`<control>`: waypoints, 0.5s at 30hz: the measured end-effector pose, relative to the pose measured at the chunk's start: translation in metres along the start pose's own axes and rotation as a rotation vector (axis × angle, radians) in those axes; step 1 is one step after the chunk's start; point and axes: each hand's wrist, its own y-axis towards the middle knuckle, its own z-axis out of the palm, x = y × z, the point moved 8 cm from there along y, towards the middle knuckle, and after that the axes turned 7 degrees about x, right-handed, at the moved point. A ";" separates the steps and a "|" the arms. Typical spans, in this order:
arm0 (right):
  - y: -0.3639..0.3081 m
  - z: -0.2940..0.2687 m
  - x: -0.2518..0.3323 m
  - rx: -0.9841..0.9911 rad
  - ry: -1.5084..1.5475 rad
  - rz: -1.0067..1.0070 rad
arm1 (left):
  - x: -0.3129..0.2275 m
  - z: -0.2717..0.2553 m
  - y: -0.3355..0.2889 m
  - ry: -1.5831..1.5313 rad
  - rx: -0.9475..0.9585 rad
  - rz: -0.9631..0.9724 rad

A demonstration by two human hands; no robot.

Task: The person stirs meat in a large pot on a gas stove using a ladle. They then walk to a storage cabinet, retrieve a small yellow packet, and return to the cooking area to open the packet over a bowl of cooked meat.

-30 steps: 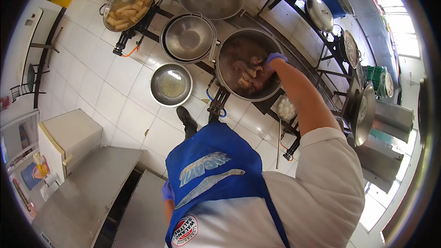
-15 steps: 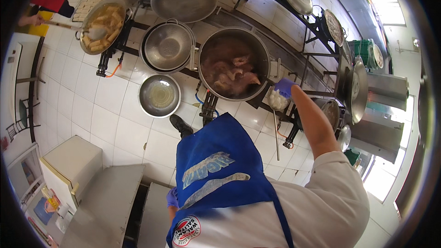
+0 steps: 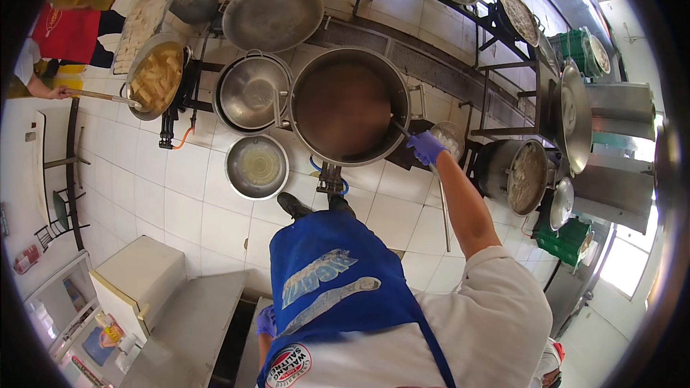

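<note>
We close our purple-gloved right hand (image 3: 426, 147) around a slim, dark, straight tool handle (image 3: 400, 128), its long axis slanting forward and left from that hand, its far end inside the large, round, grey metal pot (image 3: 348, 56). Behind and left, our purple-gloved left hand (image 3: 267, 321) is beside the blue cloth apron (image 3: 374, 248); we cannot tell whether it holds anything.

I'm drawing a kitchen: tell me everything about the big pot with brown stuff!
The big pot is round, grey and metal-looking, upright and lidless, with a loop handle on each side. Its brown contents look blurry. It stands over a dark burner stand beside nested pans. A rod in the gloved right hand crosses its rim.
</note>
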 end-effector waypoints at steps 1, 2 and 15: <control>-0.005 0.000 -0.003 -0.009 -0.013 -0.026 | -0.003 -0.003 0.000 0.021 0.000 0.015; -0.009 0.001 -0.006 -0.019 -0.026 -0.051 | -0.004 -0.003 -0.001 0.036 -0.001 0.026; -0.088 -0.019 -0.030 -0.187 -0.126 -0.222 | -0.010 -0.061 0.058 0.198 0.017 0.094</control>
